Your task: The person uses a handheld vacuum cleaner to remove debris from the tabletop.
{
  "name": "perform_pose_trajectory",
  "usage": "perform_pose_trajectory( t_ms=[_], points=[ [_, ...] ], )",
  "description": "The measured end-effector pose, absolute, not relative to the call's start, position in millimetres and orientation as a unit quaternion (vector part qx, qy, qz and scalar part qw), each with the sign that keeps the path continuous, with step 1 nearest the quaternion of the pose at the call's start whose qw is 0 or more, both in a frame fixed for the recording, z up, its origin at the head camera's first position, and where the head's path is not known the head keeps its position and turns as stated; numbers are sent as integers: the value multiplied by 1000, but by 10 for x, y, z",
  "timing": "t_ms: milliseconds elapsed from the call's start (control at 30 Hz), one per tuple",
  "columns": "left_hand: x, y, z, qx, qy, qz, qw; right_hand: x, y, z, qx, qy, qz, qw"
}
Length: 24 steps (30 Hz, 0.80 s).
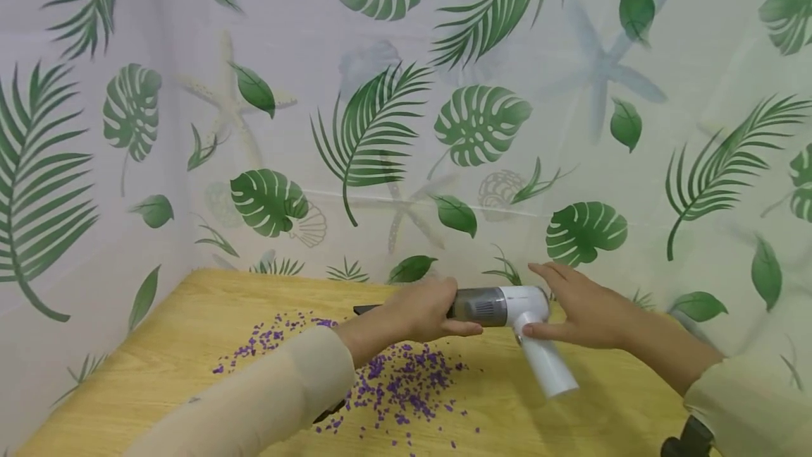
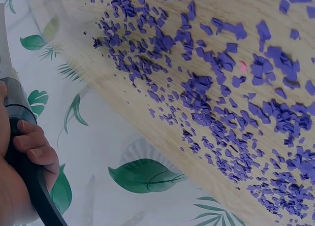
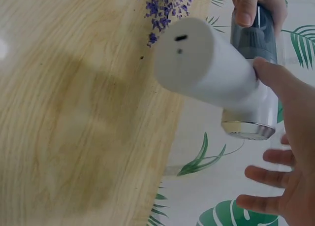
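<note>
A white handheld vacuum cleaner (image 1: 547,358) with a smoky see-through dust cup (image 1: 480,307) is held above the table, its handle slanting down. My left hand (image 1: 419,310) grips its front end, fingers curled round it. From that hand a black narrow nozzle (image 2: 43,206) sticks out, pointing left in the head view. My right hand (image 3: 301,152) is at the rear of the vacuum, its thumb touching the white body near the handle. The other fingers are spread and straight, apart from the vacuum. Purple paper bits (image 1: 412,379) lie scattered on the table beneath the left arm.
The wood-grain table (image 1: 171,344) meets a white cloth backdrop (image 1: 406,139) printed with green leaves, along its back and left sides. One pink bit (image 2: 243,67) lies among the purple ones. A dark strap piece (image 1: 688,439) shows at my right sleeve.
</note>
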<state>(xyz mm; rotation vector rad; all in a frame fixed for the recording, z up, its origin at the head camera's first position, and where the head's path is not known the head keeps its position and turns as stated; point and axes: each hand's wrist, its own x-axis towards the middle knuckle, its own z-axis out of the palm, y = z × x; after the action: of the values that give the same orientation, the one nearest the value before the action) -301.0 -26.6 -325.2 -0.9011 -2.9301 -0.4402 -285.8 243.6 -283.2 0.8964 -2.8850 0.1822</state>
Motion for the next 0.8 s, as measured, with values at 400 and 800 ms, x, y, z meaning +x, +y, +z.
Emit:
perform_pose_trajectory(
  t_ms=[400, 800],
  points=[
    [-3062, -298, -3274, -264, -946, -185, 36, -2743, 2226, -2997, 155, -977, 147, 10],
    [-3005, -323, -3237, -255, -947, -194, 20, -2657, 2030, -3048, 195, -971, 73, 115]
  ],
)
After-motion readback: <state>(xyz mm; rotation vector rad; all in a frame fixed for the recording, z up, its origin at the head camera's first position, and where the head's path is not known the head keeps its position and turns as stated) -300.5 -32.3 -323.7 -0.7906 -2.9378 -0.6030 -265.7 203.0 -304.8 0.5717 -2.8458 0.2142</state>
